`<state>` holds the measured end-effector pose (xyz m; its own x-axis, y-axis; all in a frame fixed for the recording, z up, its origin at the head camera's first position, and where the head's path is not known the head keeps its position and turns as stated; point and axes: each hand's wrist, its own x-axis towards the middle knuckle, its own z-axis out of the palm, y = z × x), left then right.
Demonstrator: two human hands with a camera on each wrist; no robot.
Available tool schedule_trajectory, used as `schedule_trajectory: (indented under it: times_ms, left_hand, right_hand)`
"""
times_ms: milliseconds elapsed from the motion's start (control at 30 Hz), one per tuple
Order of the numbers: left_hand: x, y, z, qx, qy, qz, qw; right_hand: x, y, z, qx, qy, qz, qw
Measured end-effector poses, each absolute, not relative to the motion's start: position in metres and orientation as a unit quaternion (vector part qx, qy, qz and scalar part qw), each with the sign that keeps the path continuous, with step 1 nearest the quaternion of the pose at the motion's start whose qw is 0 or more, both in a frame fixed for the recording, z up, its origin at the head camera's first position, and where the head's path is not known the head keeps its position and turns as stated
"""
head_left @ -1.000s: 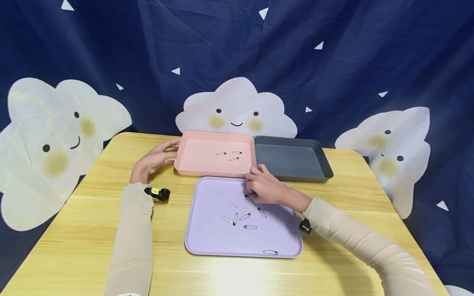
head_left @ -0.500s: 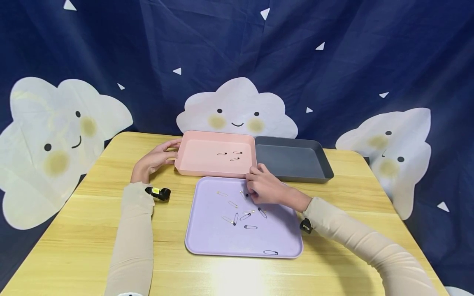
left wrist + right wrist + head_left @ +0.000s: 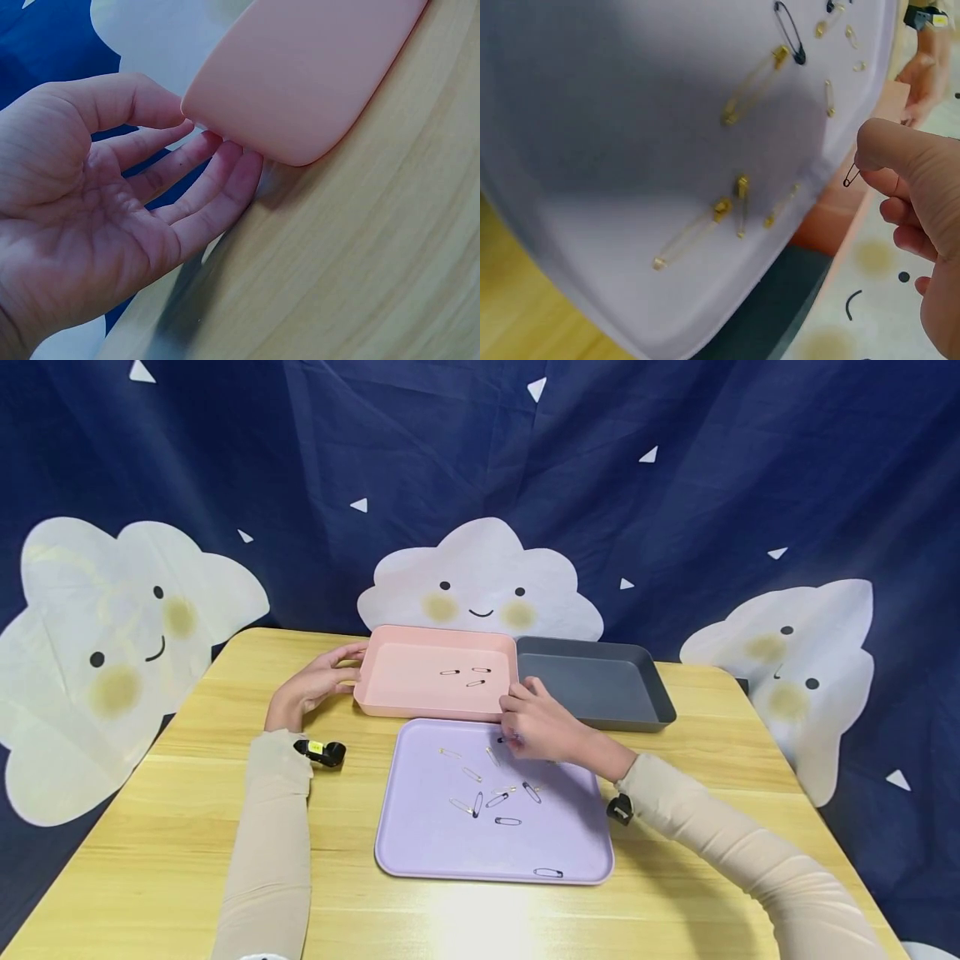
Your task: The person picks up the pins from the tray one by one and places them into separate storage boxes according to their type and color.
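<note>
A black safety pin (image 3: 847, 181) is pinched between the thumb and finger of my right hand (image 3: 542, 727), above the far edge of the lilac tray (image 3: 435, 847). Several black and gold safety pins lie scattered on that tray, among them a black one (image 3: 507, 821) and a gold one (image 3: 754, 88). My left hand (image 3: 313, 683) touches the left end of the pink tray (image 3: 401, 681) with its thumb and fingertips, fingers only gently bent in the left wrist view. Three black safety pins (image 3: 476, 683) rest in the pink tray, towards its right side.
A dark grey tray (image 3: 592, 681) stands against the right side of the pink one. Both lie behind the lilac tray on a wooden table (image 3: 345, 827). A blue curtain (image 3: 435, 435) with clouds hangs at the table's far edge.
My right hand has lifted the black safety pin slightly and moved it away from me, towards the pink tray. My left hand has stayed in place.
</note>
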<state>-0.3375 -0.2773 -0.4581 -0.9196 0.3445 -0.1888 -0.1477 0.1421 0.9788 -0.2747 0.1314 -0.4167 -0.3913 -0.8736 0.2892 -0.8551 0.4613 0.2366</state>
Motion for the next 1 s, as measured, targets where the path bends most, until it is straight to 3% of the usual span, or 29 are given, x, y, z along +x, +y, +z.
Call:
schedule_trajectory:
  times_ms: [1000]
  left_hand:
    - [-0.338, -0.279, -0.459, 0.074, 0.733, 0.651, 0.186]
  right_hand:
    - [-0.331, 0.085, -0.365, 0.487, -0.852, -0.013, 0.193]
